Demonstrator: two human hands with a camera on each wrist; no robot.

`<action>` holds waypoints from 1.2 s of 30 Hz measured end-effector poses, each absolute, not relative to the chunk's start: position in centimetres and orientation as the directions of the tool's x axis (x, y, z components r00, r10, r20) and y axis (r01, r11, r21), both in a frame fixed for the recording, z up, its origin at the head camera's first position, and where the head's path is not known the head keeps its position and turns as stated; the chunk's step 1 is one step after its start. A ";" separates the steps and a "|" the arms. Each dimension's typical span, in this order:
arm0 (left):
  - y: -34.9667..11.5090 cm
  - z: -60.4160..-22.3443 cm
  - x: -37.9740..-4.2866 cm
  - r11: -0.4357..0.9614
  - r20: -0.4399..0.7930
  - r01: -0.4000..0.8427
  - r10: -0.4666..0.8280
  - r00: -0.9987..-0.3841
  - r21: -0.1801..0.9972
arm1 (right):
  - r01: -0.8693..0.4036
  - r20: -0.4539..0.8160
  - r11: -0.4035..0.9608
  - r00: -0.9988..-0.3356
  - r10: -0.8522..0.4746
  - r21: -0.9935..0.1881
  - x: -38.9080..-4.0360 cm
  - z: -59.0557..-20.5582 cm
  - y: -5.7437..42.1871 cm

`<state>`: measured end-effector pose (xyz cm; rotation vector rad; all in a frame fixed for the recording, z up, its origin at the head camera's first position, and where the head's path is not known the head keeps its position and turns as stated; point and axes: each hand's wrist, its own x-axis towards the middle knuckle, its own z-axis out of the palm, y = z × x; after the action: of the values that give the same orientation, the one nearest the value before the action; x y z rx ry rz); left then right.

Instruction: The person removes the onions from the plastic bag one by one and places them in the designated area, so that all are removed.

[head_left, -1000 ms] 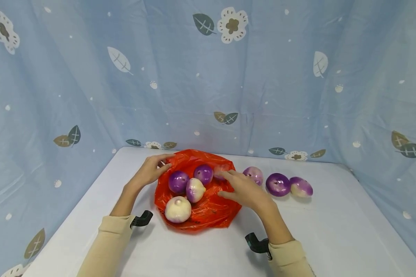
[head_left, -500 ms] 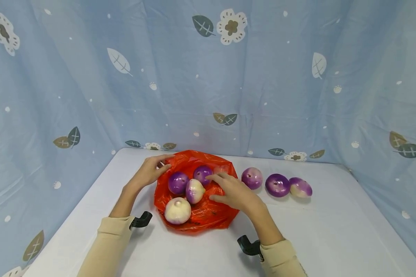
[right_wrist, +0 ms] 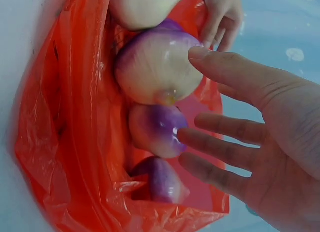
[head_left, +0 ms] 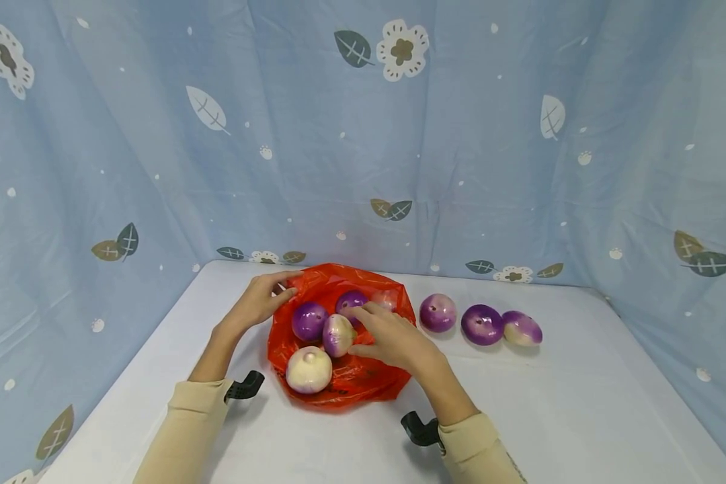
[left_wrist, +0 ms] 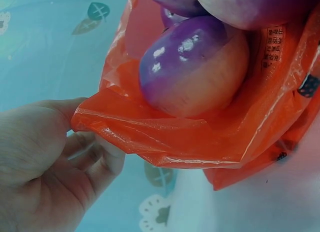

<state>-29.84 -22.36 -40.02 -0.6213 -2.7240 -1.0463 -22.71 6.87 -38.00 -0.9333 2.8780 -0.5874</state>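
Note:
A crinkled red plastic bag point(head_left: 369, 383) lies spread with its mouth gaping and several glossy purple-and-white onions inside. Near its front sits a pale onion point(head_left: 308, 370), with a half-purple onion point(head_left: 336, 335) behind it and darker purple onions point(head_left: 309, 321) further in. My left hand point(head_left: 257, 299) holds the bag's left rim, pinching the plastic between thumb and fingers in the left wrist view. Over the bag's right side, my right hand point(head_left: 393, 338) reaches with spread, relaxed fingers. Its thumb point(right_wrist: 225, 67) is close beside the half-purple onion; whether they touch I cannot tell.
To the right of the bag, three onions stand in a row on the white table point(head_left: 556, 410): a pinkish one point(head_left: 438, 313), a dark purple one point(head_left: 482, 325) and a two-toned one point(head_left: 523, 329). A blue patterned curtain point(head_left: 314, 134) hangs behind and at both sides.
My right hand has moved left across the bag, toward the half-purple onion, uncovering the pinkish onion outside. My left hand keeps its place at the rim.

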 end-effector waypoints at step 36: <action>-22.4 -40.1 -29.9 0.659 0.299 0.445 0.329 -0.896 0.606 | -0.563 0.052 0.759 -0.813 -0.580 -0.327 -23.1 -39.0 4.4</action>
<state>-29.85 -22.39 -40.13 -0.6372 -2.7108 -1.0559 -23.14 4.39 -39.02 -0.9419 2.8976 -0.5121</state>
